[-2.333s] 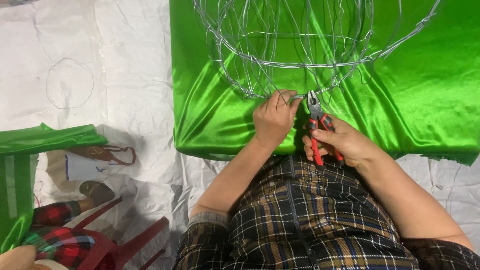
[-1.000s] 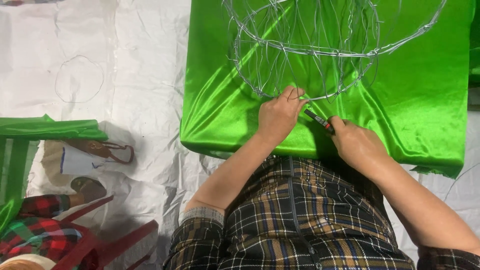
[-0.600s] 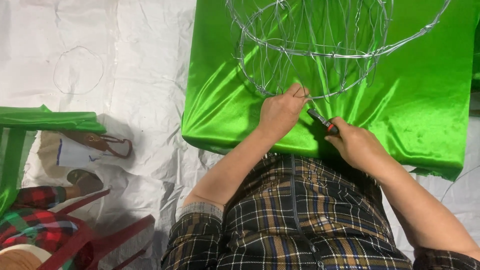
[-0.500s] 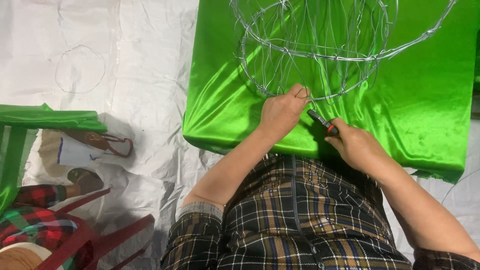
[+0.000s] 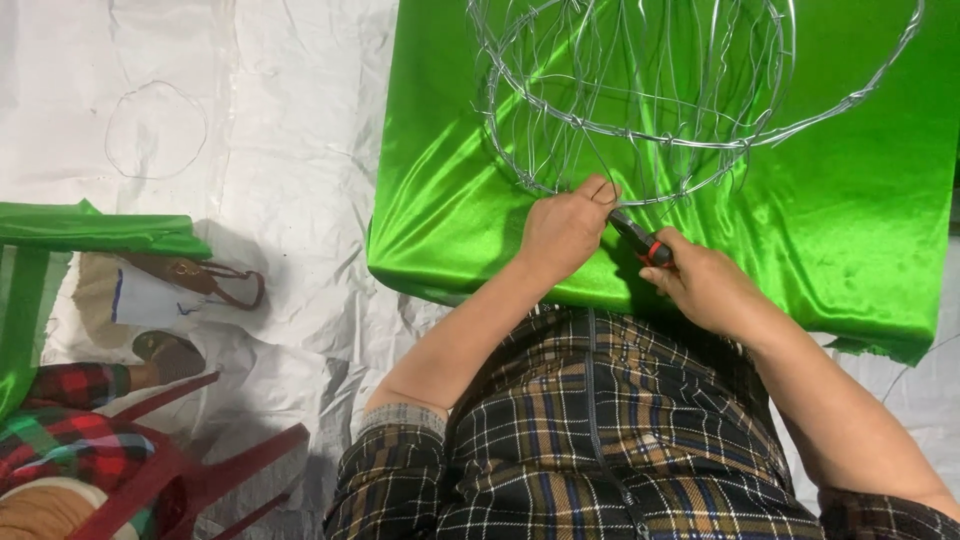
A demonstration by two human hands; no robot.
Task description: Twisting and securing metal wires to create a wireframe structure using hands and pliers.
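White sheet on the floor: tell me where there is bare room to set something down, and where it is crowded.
The white sheet lies bare between the thin wire loop and the green satin cloth, and down to the brown bag. Crowded: the wire frame fills the cloth's top, the left hand and right hand with pliers work its near rim, and a red stool fills the lower left.

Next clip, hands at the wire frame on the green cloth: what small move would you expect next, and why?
Probably a short twist of the pliers. The right hand holds their red-and-black handles with the nose at the lower ring of the wire frame, and the left hand pinches the wire right beside it, as if steadying a joint. The tip itself is hidden.
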